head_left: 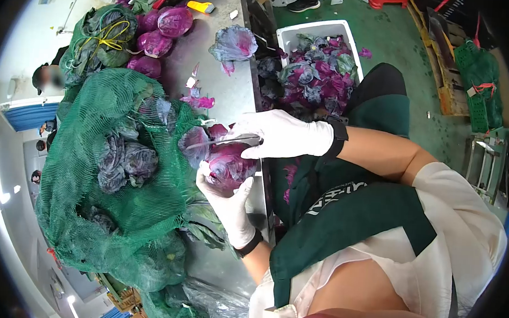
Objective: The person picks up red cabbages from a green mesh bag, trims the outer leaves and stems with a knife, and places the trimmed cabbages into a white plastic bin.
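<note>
A purple cabbage [231,164] is held over the metal table [221,85]. My left hand [229,206], in a white glove, grips it from below, fingers and thumb curled against its side. In my right hand [284,134], also gloved, is a knife [228,140]; its narrow blade lies across the top of the cabbage, and the hand partly hides the handle. A loose outer leaf [194,145] stands out beside the blade.
A green mesh bag [71,190] of cabbages lies beyond my hands. Peeled cabbages [174,22], a yellow-orange tool [201,7] and leaf scraps [233,44] are on the table. A white bin [357,49] holds leaves. A person's shoe [303,4] is on the floor.
</note>
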Demonstrator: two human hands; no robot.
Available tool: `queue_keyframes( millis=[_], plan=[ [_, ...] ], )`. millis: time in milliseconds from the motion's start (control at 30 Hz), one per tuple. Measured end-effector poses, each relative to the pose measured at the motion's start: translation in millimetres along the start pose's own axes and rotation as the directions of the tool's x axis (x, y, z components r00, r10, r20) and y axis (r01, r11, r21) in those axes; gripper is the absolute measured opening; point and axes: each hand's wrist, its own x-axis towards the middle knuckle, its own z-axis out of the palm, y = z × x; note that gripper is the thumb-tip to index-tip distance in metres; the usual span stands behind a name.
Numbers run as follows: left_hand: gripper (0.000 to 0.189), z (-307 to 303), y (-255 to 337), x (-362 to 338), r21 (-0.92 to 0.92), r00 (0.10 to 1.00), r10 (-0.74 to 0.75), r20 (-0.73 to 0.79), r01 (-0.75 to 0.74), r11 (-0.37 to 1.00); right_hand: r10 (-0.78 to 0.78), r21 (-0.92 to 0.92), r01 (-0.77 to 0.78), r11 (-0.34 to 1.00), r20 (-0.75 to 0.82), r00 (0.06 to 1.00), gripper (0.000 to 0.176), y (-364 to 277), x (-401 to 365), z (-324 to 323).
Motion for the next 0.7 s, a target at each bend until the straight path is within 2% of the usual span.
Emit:
queue_keyframes(
  millis=[33, 67, 133, 200, 267, 300, 333, 367, 400, 467, 533, 567, 600, 667, 700],
  plan=[
    [0.103, 6.3, 11.5, -1.1, -0.014, 1.0, -0.006, 0.029, 0.007, 1.0, -0.081, 0.113, 0.077, 0.991, 0.032, 0.996, 0.035, -0.1, 2.7, -2.2],
    [0.103, 9.4, 17.4, -2.0, -0.026, 0.998, -0.012, 0.058, 0.013, 1.0, -0.076, 0.116, 0.072, 0.991, 0.035, 0.996, 0.035, -4.6, 3.8, -8.3],
    [0.107, -1.7, 8.2, -1.5, -0.03, 0.993, -0.025, 0.116, 0.028, 0.999, -0.011, 0.149, -0.028, 0.988, 0.25, 0.968, 0.029, -15.1, 5.4, -21.7],
    [0.111, -5.6, 5.2, -3.2, -0.084, 0.965, -0.056, 0.257, 0.08, 0.993, -0.055, 0.151, 0.015, 0.988, 0.262, 0.963, 0.025, -15.0, 2.6, -25.9],
    [0.108, 1.7, 5.3, -5.0, -0.12, 0.964, -0.05, 0.261, 0.084, 0.989, 0.004, 0.112, -0.04, 0.993, 0.303, 0.953, 0.025, -21.3, -2.0, -34.8],
    [0.106, 5.9, 5.1, -5.0, -0.2, 0.963, -0.082, 0.258, 0.136, 0.97, -0.055, 0.139, 0.022, 0.99, 0.237, 0.97, 0.027, -19.9, -5.0, -35.0],
    [0.104, 9.8, 5.2, -5.5, -0.279, 0.96, -0.111, 0.257, 0.184, 0.942, -0.059, 0.14, 0.026, 0.99, 0.237, 0.97, 0.027, -21.5, -8.2, -37.2],
    [0.103, 10.9, -2.5, -6.9, -0.298, 0.966, -0.11, 0.232, 0.179, 0.938, 0.044, 0.198, -0.087, 0.976, 0.213, 0.976, 0.027, -24.4, -11.8, -40.0],
    [0.098, 7.3, -14.9, -4.8, -0.302, 0.944, -0.079, 0.321, 0.181, 0.936, 0.148, 0.256, -0.196, 0.947, 0.196, 0.969, 0.026, -26.5, -15.2, -42.5],
    [0.097, 15.8, -30.4, -6.9, -0.463, 0.926, -0.126, 0.357, 0.292, 0.837, 0.147, 0.31, -0.192, 0.931, 0.164, 0.975, 0.025, -27.0, -21.8, -46.2],
    [0.094, 22.0, -41.5, 1.0, -0.465, 0.933, -0.139, 0.332, 0.29, 0.837, 0.128, 0.41, -0.133, 0.902, 0.04, 0.991, 0.023, -30.9, -30.2, -51.1],
    [0.093, 30.4, -33.3, 6.1, -0.571, 0.907, -0.225, 0.356, 0.402, 0.716, 0.339, 0.356, -0.362, 0.862, 0.127, 0.932, 0.021, -61.0, -30.7, -71.6],
    [0.093, 36.9, -26.3, 10.2, -0.658, 0.87, -0.302, 0.391, 0.493, 0.569, 0.447, 0.512, -0.457, 0.727, 0.152, 0.882, 0.016, -60.8, -33.8, -77.5],
    [0.091, 37.4, -21.0, 14.9, -0.753, 0.844, -0.331, 0.422, 0.529, 0.39, 0.43, 0.615, -0.376, 0.693, 0.066, 0.9, 0.008, -53.3, -37.0, -96.6],
    [0.087, 32.8, -20.2, 16.9, -0.77, 0.84, -0.296, 0.455, 0.539, 0.343, 0.388, 0.469, -0.333, 0.818, -0.021, 0.922, 0.007, -39.7, -36.9, -104.3]
  ],
)
